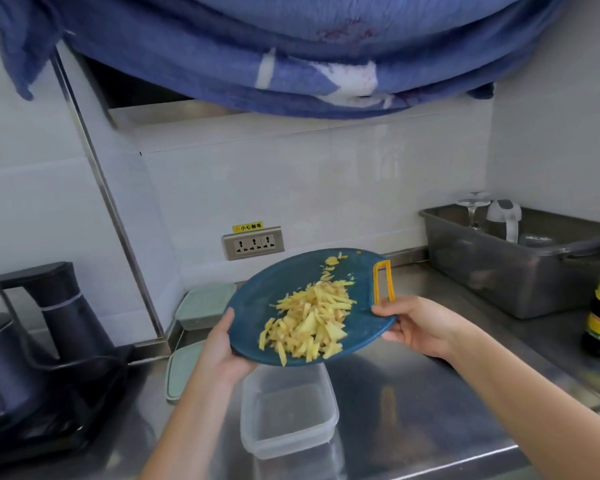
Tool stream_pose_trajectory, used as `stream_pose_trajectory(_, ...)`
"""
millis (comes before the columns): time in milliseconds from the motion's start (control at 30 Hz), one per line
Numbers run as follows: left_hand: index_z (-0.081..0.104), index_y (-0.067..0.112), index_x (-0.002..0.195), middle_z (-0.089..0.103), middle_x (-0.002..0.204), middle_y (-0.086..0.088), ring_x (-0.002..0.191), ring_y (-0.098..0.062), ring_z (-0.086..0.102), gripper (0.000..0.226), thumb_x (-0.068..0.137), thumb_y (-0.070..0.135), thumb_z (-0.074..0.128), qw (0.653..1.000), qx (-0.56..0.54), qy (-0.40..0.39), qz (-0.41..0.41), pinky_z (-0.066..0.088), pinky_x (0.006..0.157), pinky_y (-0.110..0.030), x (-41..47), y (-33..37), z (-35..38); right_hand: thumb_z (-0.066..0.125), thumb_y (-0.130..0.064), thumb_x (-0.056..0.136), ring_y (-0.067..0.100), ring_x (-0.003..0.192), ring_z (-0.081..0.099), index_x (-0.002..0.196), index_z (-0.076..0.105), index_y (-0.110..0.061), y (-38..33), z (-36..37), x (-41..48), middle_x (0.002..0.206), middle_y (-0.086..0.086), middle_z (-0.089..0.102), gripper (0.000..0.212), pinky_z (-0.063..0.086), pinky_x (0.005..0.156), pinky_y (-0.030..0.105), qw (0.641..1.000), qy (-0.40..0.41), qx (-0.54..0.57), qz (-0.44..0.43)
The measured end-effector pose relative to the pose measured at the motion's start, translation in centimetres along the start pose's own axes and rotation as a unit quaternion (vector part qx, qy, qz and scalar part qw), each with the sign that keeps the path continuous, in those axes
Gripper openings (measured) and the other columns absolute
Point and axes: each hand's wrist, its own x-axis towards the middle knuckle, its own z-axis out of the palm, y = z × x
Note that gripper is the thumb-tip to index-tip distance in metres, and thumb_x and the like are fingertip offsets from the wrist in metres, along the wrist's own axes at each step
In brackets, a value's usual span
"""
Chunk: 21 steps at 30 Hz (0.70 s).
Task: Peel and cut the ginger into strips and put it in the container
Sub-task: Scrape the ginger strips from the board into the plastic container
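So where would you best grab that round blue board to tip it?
By its bare rim on opposite sides, as the left hand and right hand do, thumbs on top. The blue board is tilted, with ginger strips heaped toward the low edge above the clear container, so leave that edge free.

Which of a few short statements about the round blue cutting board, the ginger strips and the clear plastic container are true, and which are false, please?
1. The left hand and the right hand both hold the round dark-blue cutting board. True.
2. The yellow ginger strips lie inside the clear rectangular plastic container. False: they lie on the board, and the container looks empty.
3. The board is lifted off the steel counter, its near edge over the container. True.
4. A knife lies on the board. False: no knife is in view.
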Motion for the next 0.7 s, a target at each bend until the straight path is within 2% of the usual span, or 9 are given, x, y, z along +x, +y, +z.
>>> stream_pose_trajectory(67, 0.051, 0.005, 0.122, 0.063, 0.102, -0.023, 0.095, -0.037, 0.059, 0.038, 0.101, 0.035, 0.040, 0.999, -0.011, 0.038, 0.017, 0.042, 0.072, -0.057, 1.2, 0.1, -0.3, 0.066, -0.003, 0.075, 0.015, 0.064, 0.070, 0.098, 0.067, 0.000, -0.3, 0.6, 1.4, 0.087, 0.010, 0.072, 0.024, 0.058, 0.054, 0.021, 1.000, -0.002, -0.022, 0.008)
stream_pose_trajectory(133, 0.051, 0.007, 0.118, 0.062, 0.107, -0.020, 0.096, -0.034, 0.057, 0.034, 0.102, 0.034, 0.038, 0.998, -0.013, 0.057, 0.025, 0.041, 0.076, -0.055, 2.0, 0.4, -0.7, 0.061, -0.002, 0.086, 0.014, 0.060, 0.069, 0.096, 0.067, -0.001, -0.6, 1.1, 2.6, 0.082, 0.010, 0.072, 0.012, 0.056, 0.050, 0.021, 0.999, 0.004, -0.034, 0.014)
stream_pose_trajectory(233, 0.053, 0.007, 0.118, 0.064, 0.104, -0.019, 0.091, -0.036, 0.060, 0.035, 0.100, 0.036, 0.042, 0.997, -0.023, 0.064, 0.030, 0.043, 0.085, -0.055, 3.2, 0.8, -1.6, 0.057, -0.003, 0.092, 0.018, 0.062, 0.069, 0.100, 0.065, 0.001, -0.5, 1.7, 4.4, 0.083, 0.012, 0.071, 0.012, 0.059, 0.055, 0.026, 0.996, 0.051, -0.066, 0.017)
stream_pose_trajectory(300, 0.056, 0.006, 0.115, 0.066, 0.096, -0.019, 0.090, -0.036, 0.062, 0.038, 0.100, 0.038, 0.042, 0.997, -0.014, 0.064, 0.039, 0.045, 0.080, -0.055, 4.0, 1.1, -2.1, 0.055, -0.008, 0.094, 0.027, 0.081, 0.068, 0.114, 0.061, 0.005, -0.2, 2.0, 5.7, 0.103, 0.020, 0.068, 0.025, 0.059, 0.076, 0.036, 0.983, 0.119, -0.141, 0.006)
stream_pose_trajectory(367, 0.057, 0.007, 0.116, 0.067, 0.099, -0.019, 0.094, -0.037, 0.062, 0.042, 0.099, 0.042, 0.042, 0.997, -0.001, 0.059, 0.045, 0.047, 0.077, -0.055, 4.7, 1.1, -2.6, 0.054, -0.024, 0.094, 0.035, 0.111, 0.060, 0.128, 0.056, 0.000, 0.2, 2.4, 6.7, 0.126, 0.022, 0.059, 0.041, 0.048, 0.097, 0.042, 0.941, 0.208, -0.266, -0.022)
stream_pose_trajectory(433, 0.055, 0.008, 0.121, 0.065, 0.107, -0.019, 0.095, -0.036, 0.062, 0.046, 0.098, 0.045, 0.041, 0.997, 0.013, 0.058, 0.051, 0.049, 0.072, -0.053, 5.3, 0.9, -3.2, 0.050, -0.039, 0.096, 0.029, 0.123, 0.051, 0.139, 0.048, -0.012, 0.6, 3.4, 6.7, 0.135, 0.010, 0.055, 0.051, 0.040, 0.096, 0.031, 0.888, 0.262, -0.364, -0.100)
stream_pose_trajectory(533, 0.051, 0.010, 0.128, 0.064, 0.113, -0.018, 0.096, -0.036, 0.063, 0.048, 0.098, 0.046, 0.041, 0.996, 0.009, 0.064, 0.055, 0.050, 0.067, -0.051, 5.9, 0.3, -4.1, 0.045, -0.044, 0.097, 0.022, 0.112, 0.057, 0.143, 0.041, -0.025, 1.3, 5.4, 6.4, 0.126, 0.005, 0.059, 0.050, 0.036, 0.082, 0.025, 0.864, 0.204, -0.420, -0.186)
stream_pose_trajectory(633, 0.051, 0.012, 0.130, 0.064, 0.114, -0.017, 0.098, -0.036, 0.062, 0.048, 0.098, 0.046, 0.040, 0.996, -0.017, 0.055, 0.062, 0.050, 0.069, -0.050, 6.1, -0.4, -4.3, 0.042, -0.049, 0.097, 0.018, 0.125, 0.048, 0.145, 0.036, -0.032, 2.7, 6.9, 6.9, 0.139, -0.004, 0.049, 0.051, 0.037, 0.092, 0.027, 0.865, 0.129, -0.448, -0.184)
stream_pose_trajectory(700, 0.052, 0.012, 0.128, 0.065, 0.113, -0.015, 0.100, -0.034, 0.062, 0.047, 0.098, 0.046, 0.040, 0.995, -0.025, 0.049, 0.085, 0.051, 0.070, -0.048, 6.3, -0.4, -4.3, 0.042, -0.050, 0.097, 0.015, 0.129, 0.045, 0.145, 0.036, -0.032, 3.5, 7.9, 7.6, 0.143, -0.005, 0.047, 0.051, 0.037, 0.098, 0.027, 0.879, 0.124, -0.423, -0.181)
